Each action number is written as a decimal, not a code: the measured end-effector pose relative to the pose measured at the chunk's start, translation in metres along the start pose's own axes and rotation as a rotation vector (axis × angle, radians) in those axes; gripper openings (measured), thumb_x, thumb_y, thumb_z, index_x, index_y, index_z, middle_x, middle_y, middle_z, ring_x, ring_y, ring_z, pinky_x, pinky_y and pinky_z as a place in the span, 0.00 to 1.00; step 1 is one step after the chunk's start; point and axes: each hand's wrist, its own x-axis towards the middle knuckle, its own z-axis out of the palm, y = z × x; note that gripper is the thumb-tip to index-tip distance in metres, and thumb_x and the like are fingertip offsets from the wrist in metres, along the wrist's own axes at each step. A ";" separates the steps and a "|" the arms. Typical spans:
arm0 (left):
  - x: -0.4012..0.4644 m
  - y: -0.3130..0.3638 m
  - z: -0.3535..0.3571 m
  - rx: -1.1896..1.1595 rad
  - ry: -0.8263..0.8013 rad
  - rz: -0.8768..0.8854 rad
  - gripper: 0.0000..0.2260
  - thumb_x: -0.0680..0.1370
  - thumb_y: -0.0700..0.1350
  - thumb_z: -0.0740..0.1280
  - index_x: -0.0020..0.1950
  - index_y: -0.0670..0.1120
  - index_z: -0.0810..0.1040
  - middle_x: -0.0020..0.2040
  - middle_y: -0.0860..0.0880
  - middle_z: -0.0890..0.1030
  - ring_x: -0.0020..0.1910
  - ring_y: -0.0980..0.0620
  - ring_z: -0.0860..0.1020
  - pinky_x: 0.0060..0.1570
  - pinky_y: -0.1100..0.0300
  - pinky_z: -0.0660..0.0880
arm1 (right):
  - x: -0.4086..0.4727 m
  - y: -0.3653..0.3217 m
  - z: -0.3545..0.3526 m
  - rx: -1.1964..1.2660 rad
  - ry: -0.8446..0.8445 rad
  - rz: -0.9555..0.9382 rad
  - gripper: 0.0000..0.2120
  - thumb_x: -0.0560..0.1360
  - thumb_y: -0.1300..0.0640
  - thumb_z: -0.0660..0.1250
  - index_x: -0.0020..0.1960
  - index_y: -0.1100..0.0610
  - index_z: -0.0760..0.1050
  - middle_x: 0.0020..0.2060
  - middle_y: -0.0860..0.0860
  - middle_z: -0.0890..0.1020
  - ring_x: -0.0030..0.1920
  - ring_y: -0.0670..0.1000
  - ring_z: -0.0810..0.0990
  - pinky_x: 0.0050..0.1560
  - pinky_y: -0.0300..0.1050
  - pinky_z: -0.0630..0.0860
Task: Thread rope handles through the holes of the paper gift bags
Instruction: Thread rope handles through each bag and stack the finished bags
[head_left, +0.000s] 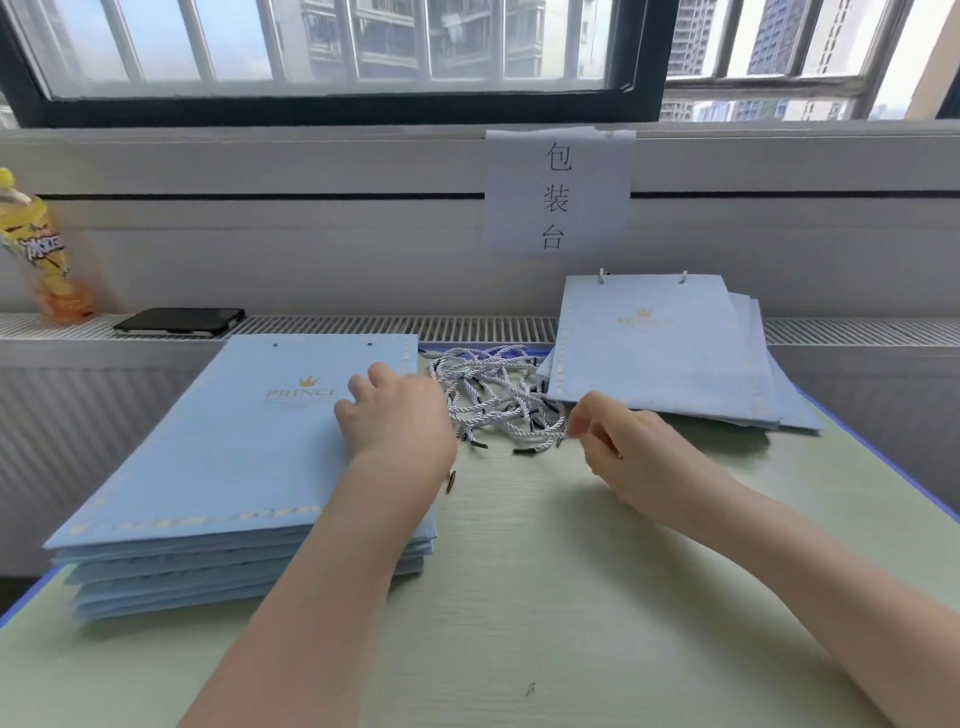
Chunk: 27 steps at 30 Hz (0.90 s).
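Many ropes (493, 395) lie tangled beside the bag stack (234, 457), so the right hand (623, 447), fingers pinching one rope end, may drag others along while the left hand (400, 415) rests curled on the stack.

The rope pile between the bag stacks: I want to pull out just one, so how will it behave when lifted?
The rope handles lie looped and tangled, so they are probably limp and light. Lifting one likely drags its neighbours along. The right hand pinches one end at the pile's edge, which should free it more cleanly than a mid-pile grab.
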 end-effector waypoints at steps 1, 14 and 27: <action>0.002 -0.003 0.000 -0.014 -0.021 -0.050 0.17 0.77 0.41 0.59 0.65 0.40 0.68 0.64 0.39 0.67 0.65 0.39 0.65 0.61 0.50 0.65 | 0.000 0.000 0.001 -0.009 0.002 -0.020 0.08 0.79 0.58 0.54 0.49 0.47 0.69 0.32 0.48 0.73 0.29 0.49 0.67 0.32 0.44 0.67; -0.006 -0.008 -0.012 -0.036 -0.020 0.034 0.05 0.79 0.42 0.61 0.44 0.48 0.66 0.51 0.46 0.76 0.51 0.45 0.74 0.44 0.59 0.64 | -0.003 -0.006 0.009 -0.054 0.020 -0.055 0.10 0.79 0.55 0.57 0.47 0.41 0.72 0.35 0.47 0.77 0.37 0.48 0.75 0.41 0.50 0.76; -0.029 0.009 -0.040 -0.181 0.373 0.220 0.09 0.78 0.43 0.58 0.37 0.45 0.68 0.32 0.48 0.64 0.37 0.44 0.68 0.37 0.56 0.63 | 0.003 -0.017 0.000 0.573 0.081 0.047 0.15 0.79 0.65 0.57 0.47 0.53 0.80 0.33 0.48 0.78 0.33 0.45 0.77 0.35 0.38 0.74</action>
